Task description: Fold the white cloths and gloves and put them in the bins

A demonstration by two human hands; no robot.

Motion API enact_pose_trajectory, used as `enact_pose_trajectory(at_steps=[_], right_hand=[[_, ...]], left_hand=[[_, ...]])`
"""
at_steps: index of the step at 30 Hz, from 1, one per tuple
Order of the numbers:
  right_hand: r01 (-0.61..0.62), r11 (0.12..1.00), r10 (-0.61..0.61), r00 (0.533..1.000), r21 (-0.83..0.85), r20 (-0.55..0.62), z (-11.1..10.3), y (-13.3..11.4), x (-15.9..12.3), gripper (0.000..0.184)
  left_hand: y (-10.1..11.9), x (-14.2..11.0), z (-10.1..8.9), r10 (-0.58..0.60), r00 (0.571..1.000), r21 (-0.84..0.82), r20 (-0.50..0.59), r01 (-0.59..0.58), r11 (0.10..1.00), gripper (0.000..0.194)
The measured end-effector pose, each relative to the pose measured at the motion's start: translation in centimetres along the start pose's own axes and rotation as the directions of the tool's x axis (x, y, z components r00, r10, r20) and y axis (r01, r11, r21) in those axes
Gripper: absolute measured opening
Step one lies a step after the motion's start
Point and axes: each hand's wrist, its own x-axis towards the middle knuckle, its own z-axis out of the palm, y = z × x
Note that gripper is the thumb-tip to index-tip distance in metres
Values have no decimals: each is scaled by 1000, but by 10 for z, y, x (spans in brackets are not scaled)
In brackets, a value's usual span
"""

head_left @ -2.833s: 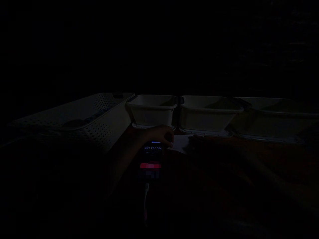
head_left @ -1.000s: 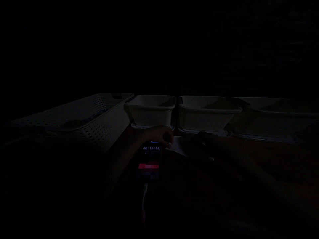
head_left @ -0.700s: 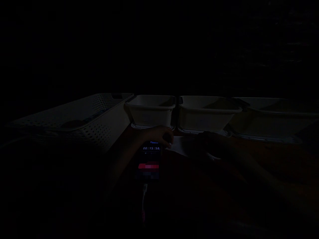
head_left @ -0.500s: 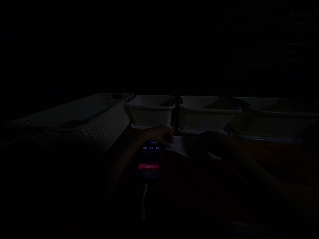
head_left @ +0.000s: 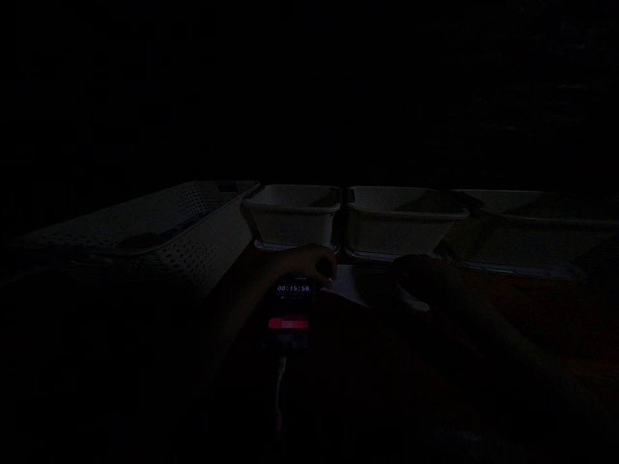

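The scene is very dark. My left hand (head_left: 316, 261) reaches over the top of a lit phone (head_left: 289, 322), its fingers curled down in a pinch at the left edge of a flat white piece (head_left: 349, 285). Whether that piece is cloth or paper I cannot make out. At its right end is my right hand (head_left: 416, 269), mostly in shadow, with its fingers too dark to read. The phone shows a running time and a red bar, and a cable (head_left: 278, 390) leads from its lower end.
To the left stands a large pale basket (head_left: 222, 235) with holes in its walls and dark things inside. A row of pale tubs lines the back: a left one (head_left: 296, 225), a middle one (head_left: 396, 232) and a right one (head_left: 522, 241). The surface (head_left: 358, 348) is dark reddish.
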Motion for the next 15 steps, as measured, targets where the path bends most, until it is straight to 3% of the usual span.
enact_pose_trajectory(at_steps=[8,12,15], right_hand=[[-16,997,18,999,76,-33,1,2,0,32],[199,952,-180,979,232,-101,-1,-6,1,31],[318,899,-307,948,301,-82,-5,-20,-2,32]], left_hand=[[0,1,1,-15,1000,-16,-12,15,1000,23],[0,0,0,-18,1000,-16,5,18,1000,22],[-1,0,0,-13,1000,-37,5,13,999,23]])
